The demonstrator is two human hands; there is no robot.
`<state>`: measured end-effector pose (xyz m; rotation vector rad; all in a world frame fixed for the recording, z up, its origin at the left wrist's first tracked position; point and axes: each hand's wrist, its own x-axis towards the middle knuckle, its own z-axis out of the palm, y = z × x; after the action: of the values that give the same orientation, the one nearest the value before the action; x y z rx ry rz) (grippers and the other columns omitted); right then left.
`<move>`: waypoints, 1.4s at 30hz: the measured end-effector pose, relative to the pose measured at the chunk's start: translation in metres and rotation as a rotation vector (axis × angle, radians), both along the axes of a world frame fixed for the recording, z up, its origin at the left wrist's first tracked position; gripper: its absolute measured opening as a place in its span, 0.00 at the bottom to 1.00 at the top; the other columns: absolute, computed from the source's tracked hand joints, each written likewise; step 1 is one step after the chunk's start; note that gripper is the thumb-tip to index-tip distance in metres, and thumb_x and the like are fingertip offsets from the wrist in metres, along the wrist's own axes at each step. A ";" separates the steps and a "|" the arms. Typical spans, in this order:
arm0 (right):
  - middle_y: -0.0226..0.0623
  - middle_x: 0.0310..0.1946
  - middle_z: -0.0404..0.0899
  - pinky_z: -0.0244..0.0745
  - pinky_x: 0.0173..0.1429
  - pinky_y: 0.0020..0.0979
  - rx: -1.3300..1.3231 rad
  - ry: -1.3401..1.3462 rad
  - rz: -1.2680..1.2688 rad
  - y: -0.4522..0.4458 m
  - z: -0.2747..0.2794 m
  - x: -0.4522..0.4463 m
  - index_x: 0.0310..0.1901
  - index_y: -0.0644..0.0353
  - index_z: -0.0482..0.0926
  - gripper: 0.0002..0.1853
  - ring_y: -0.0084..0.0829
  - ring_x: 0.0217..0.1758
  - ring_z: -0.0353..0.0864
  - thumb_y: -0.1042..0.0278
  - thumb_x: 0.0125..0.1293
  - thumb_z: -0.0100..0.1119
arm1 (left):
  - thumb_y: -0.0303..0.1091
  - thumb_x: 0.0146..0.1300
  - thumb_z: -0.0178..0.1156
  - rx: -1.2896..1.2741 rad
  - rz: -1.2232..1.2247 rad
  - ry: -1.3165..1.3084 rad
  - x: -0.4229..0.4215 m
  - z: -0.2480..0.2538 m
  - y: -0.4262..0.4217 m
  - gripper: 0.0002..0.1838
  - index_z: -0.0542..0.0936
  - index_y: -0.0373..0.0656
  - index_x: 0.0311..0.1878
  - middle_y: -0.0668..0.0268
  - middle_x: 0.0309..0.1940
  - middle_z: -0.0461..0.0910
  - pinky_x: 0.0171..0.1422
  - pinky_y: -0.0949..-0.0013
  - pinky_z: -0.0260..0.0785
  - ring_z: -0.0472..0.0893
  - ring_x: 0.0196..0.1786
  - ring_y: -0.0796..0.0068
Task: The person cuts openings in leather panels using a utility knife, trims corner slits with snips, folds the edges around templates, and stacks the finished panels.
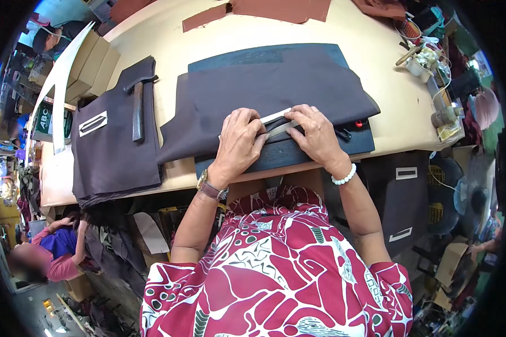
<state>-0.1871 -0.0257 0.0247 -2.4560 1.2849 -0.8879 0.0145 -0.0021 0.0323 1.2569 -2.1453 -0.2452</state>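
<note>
Dark brown fabric lies across a dark board at the table's front edge. My left hand is closed, its thumb and fingers pinching the fabric by a narrow white strip. On the other side of the strip, my right hand is closed too, gripping a folded edge of the same fabric. A greyish fold shows between my fingertips; the exact hold is partly hidden. Close to my right hand, a small dark tool and something red lie on the board.
A hammer rests on a stack of dark fabric to the left, beside a white-framed slot. Reddish-brown fabric lies at the far edge. Cardboard boxes stand far left. Another person is at lower left.
</note>
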 end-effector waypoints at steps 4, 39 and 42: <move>0.39 0.42 0.76 0.72 0.51 0.38 -0.018 -0.003 -0.006 0.001 -0.002 0.000 0.41 0.61 0.79 0.12 0.40 0.46 0.75 0.71 0.53 0.61 | 0.31 0.50 0.64 0.019 0.048 -0.077 -0.002 0.000 0.002 0.07 0.77 0.42 0.30 0.65 0.33 0.74 0.48 0.61 0.62 0.73 0.41 0.64; 0.37 0.44 0.75 0.70 0.50 0.37 0.008 0.023 0.076 0.002 -0.001 -0.007 0.37 0.59 0.81 0.08 0.39 0.46 0.74 0.69 0.56 0.61 | 0.31 0.55 0.61 0.052 0.061 0.087 -0.014 -0.024 -0.001 0.06 0.84 0.46 0.35 0.67 0.28 0.76 0.46 0.64 0.62 0.76 0.38 0.68; 0.38 0.44 0.76 0.70 0.51 0.37 0.099 -0.028 0.075 -0.003 0.003 -0.010 0.38 0.60 0.80 0.09 0.40 0.47 0.74 0.68 0.55 0.62 | 0.31 0.55 0.61 0.048 0.064 0.089 -0.013 -0.023 -0.001 0.06 0.84 0.46 0.35 0.67 0.28 0.75 0.45 0.64 0.62 0.76 0.37 0.68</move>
<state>-0.1972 -0.0287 0.0282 -2.3895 1.1902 -0.8164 0.0010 -0.0029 0.0090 1.3151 -2.0310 -0.3217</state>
